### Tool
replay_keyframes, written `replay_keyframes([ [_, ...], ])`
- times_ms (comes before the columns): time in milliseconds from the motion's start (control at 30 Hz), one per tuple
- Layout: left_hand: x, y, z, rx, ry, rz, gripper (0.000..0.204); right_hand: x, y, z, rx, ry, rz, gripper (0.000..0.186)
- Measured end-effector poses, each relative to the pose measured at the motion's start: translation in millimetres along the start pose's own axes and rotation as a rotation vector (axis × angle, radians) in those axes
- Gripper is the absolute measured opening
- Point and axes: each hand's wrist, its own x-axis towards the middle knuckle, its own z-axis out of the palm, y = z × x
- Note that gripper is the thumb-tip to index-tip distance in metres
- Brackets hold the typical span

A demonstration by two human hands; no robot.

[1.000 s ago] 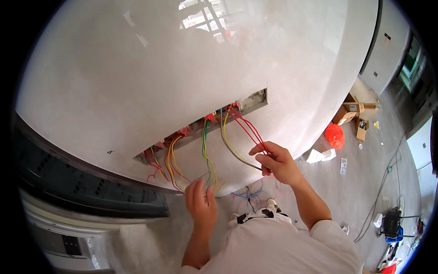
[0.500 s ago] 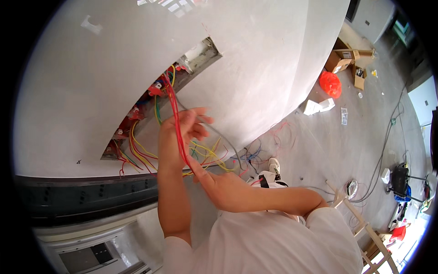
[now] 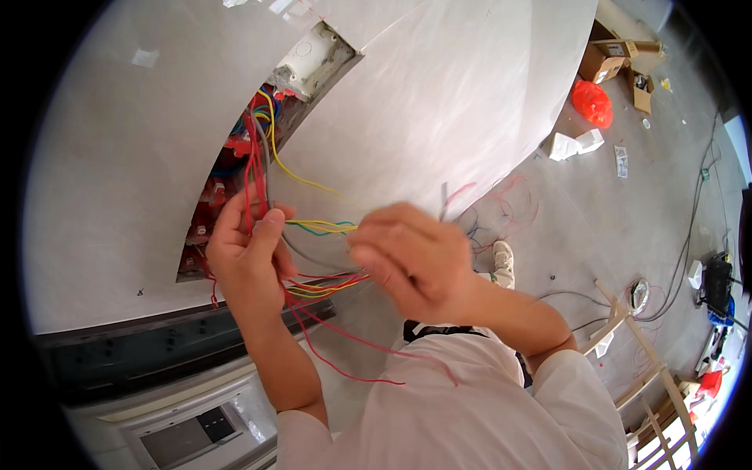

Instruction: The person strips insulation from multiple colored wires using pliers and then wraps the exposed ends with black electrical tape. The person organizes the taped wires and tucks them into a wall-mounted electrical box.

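Note:
A long slot in the white wall point(image 3: 407, 102) holds several red junction boxes point(image 3: 215, 190), with wires coming out of it. My left hand point(image 3: 254, 251) is closed around red wires point(image 3: 257, 164), whose loose ends hang below it across my shirt. To its right, my right hand point(image 3: 419, 254) is curled and slightly blurred at the ends of yellow and green wires point(image 3: 321, 225). A grey cable point(image 3: 301, 252) bends behind the hands. Grey and red ends stick out above my right hand; its exact hold is partly hidden. One yellow wire point(image 3: 294, 174) hangs free.
Loose wires point(image 3: 501, 205) lie on the floor near my shoe point(image 3: 504, 262). Farther right are cardboard boxes point(image 3: 607, 63), a red plastic bag point(image 3: 592, 103), white blocks point(image 3: 576, 145) and long cables point(image 3: 693, 219). A wooden frame point(image 3: 646, 384) stands at lower right.
My left hand has moved left and down, now holding the red wires. My right hand has left the red wires and moved up and right to other wires. The red ends now hang loose.

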Motion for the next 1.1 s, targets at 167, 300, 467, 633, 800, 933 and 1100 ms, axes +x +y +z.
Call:
replay_keyframes([
  [167,10,-2,-29,0.051,-0.011,0.029,0.04,44,23,20,-0.139,0.051,0.228,0.016],
  [300,24,-1,-49,-0.059,-0.164,0.004,0.028,63,59,64,-0.228,0.03,0.292,0.024],
  [467,38,-10,-65,-0.346,-0.376,-0.142,0.021,82,45,92,-0.32,0.073,0.331,0.032],
  [633,45,-20,-72,-0.639,-0.515,-0.234,0.015,95,55,100,-0.477,0.038,0.319,0.042],
  [800,49,-29,-79,-0.728,-0.584,-0.311,0.028,99,55,97,-0.426,0.082,0.302,0.017],
  [933,51,-32,-79,-0.758,-0.65,-0.292,0.034,101,48,103,-0.439,0.057,0.399,0.03],
  [1100,55,-39,-79,-0.69,-0.621,-0.284,0.033,106,59,114,-0.11,0.105,0.359,0.024],
])
